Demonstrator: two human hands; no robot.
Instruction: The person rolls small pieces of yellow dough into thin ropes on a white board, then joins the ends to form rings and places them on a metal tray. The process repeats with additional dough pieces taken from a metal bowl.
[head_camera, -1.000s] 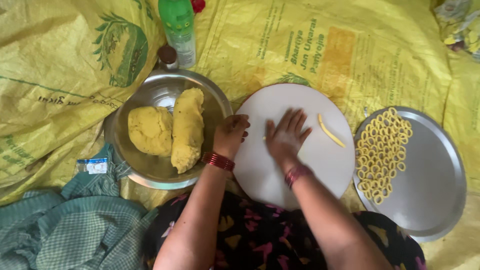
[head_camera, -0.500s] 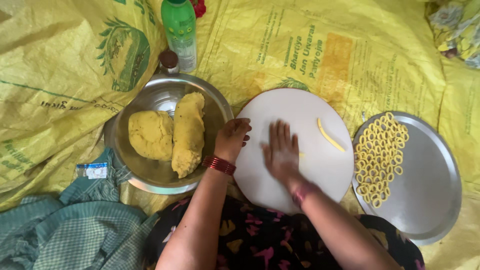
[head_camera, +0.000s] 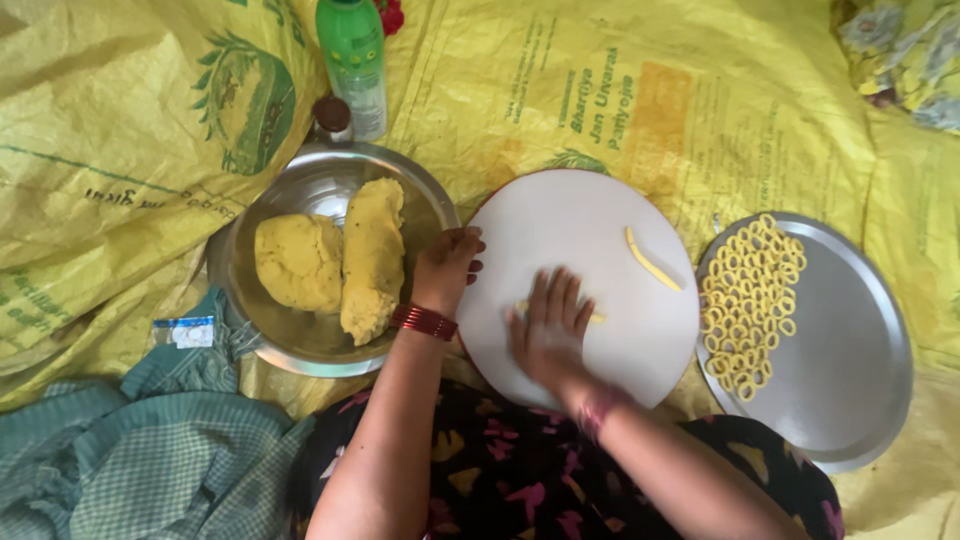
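— Moved since a second ago? 
— Right hand (head_camera: 550, 330) slid back toward the near edge of the round white board (head_camera: 580, 225), flat and open, fingers spread over a dough strip (head_camera: 597, 318).
— Left hand (head_camera: 445, 265)? 
— Loosely curled at the board's left edge, holding nothing.
— Beyond? 
— Rolled strip (head_camera: 652, 262) toward the right edge; steel bowl of dough (head_camera: 330, 262) left, tray of rings (head_camera: 750, 300) right, on yellow sacking (head_camera: 600, 90).

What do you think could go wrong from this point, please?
The thin dough strip under the right hand may tear or roll uneven. The white round board lies on a crumpled yellow sheet and could shift. The finished strip beside that hand might get flattened.
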